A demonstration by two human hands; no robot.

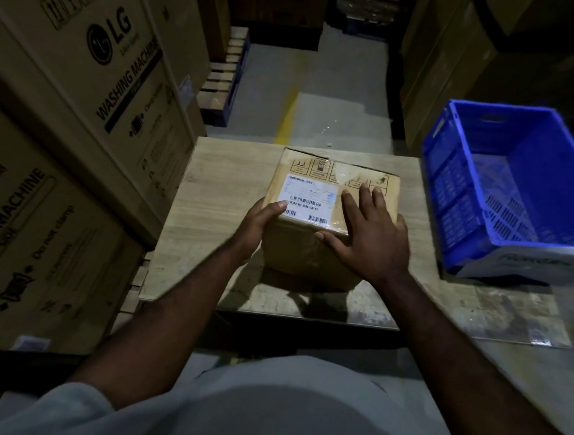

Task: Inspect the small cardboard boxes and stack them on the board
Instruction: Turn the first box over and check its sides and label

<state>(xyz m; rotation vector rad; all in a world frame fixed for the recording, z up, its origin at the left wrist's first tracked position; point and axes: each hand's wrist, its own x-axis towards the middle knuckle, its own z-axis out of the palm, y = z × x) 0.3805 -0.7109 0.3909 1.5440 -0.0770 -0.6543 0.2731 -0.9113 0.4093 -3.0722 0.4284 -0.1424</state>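
One small cardboard box [296,252] is counted, and it is set on the one wooden board [220,177], roughly at the middle, a little toward the far edge. Two hands are seen on it. The left hand [259,223] is wrapped round the near left corner of the box, thumb laid on top at the corner of the white barcode label [306,198], fingers curled down the left side. The right hand [375,238] is pressed flat on the right half of the top, fingers straight and spread toward the far edge, thumb stretched along the near top edge. The box is thus held between the two hands, its label turned upward.

One blue crate [451,202] is seen to the right of the board, apart from the box, with a white printed sheet [529,262] lying against its near side. Two large washing machine cartons are stacked on the left, the upper one [95,65] over the lower one [36,239]. One yellow floor line [286,117] is made out beyond the board.
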